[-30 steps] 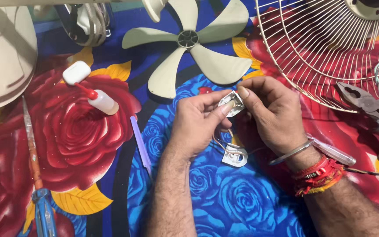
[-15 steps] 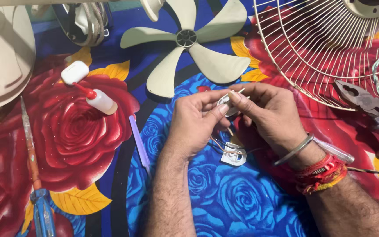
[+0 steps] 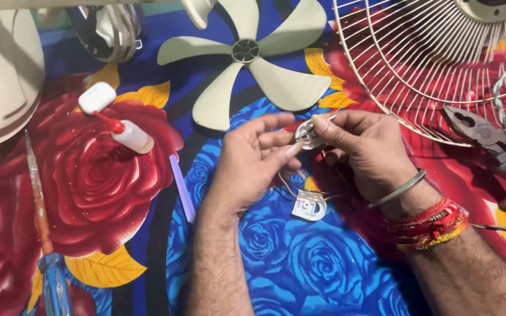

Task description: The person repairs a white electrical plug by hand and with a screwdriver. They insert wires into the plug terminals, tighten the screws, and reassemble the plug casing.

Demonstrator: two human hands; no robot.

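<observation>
**Both hands pinch a small round part over the rose cloth**

Centrally, the left hand (image 3: 250,161) and the right hand (image 3: 364,146) meet above the blue roses of the cloth (image 3: 300,269). Between their fingertips sits a small round pale part (image 3: 307,136): the left thumb and forefinger close on its near side, and the right thumb and forefinger grip it from the far side together with a thin metal pin. Thin wires (image 3: 291,187) hang from it to a white square piece (image 3: 309,205) lying on the cloth just below the hands.

No labels can be read. A white bottle (image 3: 131,136) with a red neck lies on the big red rose at left, tilted, its white cap (image 3: 96,97) just beside it. A purple stick (image 3: 182,187) lies near the left wrist. A screwdriver (image 3: 42,228) with a blue handle runs down the left edge. A cream blade (image 3: 247,55) lies beyond the hands, a wire guard (image 3: 417,64) at upper right, and pliers (image 3: 487,137) at right.

Against the frame half a second back, the part is held a little higher and more level, with the left fingers more extended toward it. The rest of the things lie where they were.
</observation>
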